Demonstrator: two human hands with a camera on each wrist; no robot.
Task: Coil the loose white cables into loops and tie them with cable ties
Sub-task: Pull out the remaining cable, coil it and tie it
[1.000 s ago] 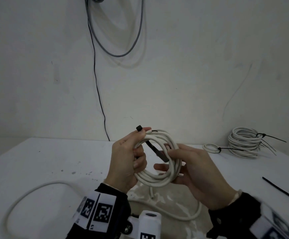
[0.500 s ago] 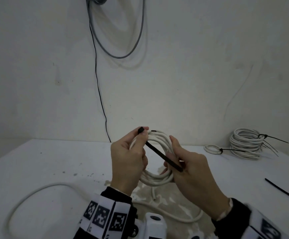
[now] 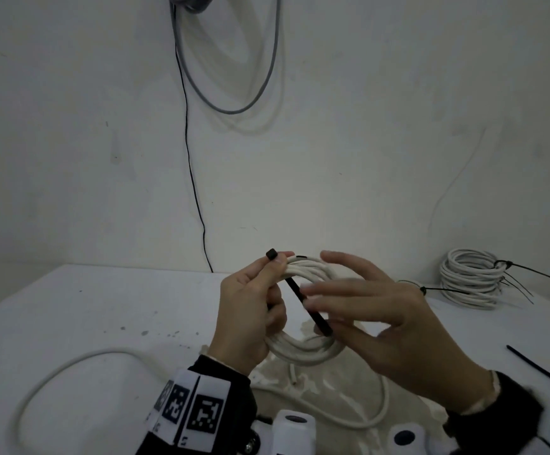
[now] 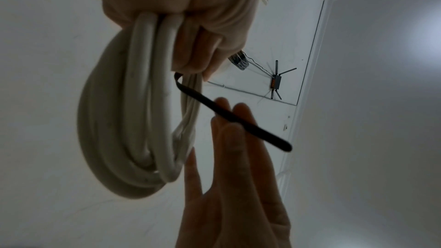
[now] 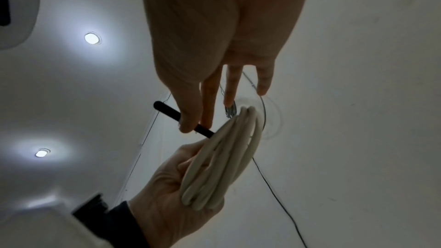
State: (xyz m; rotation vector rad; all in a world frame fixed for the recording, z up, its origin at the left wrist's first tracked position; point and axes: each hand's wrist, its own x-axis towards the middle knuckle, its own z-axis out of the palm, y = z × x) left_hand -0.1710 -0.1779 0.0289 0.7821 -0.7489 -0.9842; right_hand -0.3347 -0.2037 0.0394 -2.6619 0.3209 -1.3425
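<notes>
The left hand (image 3: 250, 318) is gripping the coiled white cable (image 3: 303, 351) and black cable tie (image 3: 309, 311); the right hand (image 3: 382, 326), fingers straight, is touching the tie's tail.

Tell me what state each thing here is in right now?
Coiled white cable: looped, held off the table, not yet tied.
Black cable tie: unfastened, crossing the coil.
Left hand: grips coil and tie head.
Right hand: fingers straight, touching the tie's tail.
Stacked white coils: tied, resting on the table.
Spare black tie: lying loose.
</notes>
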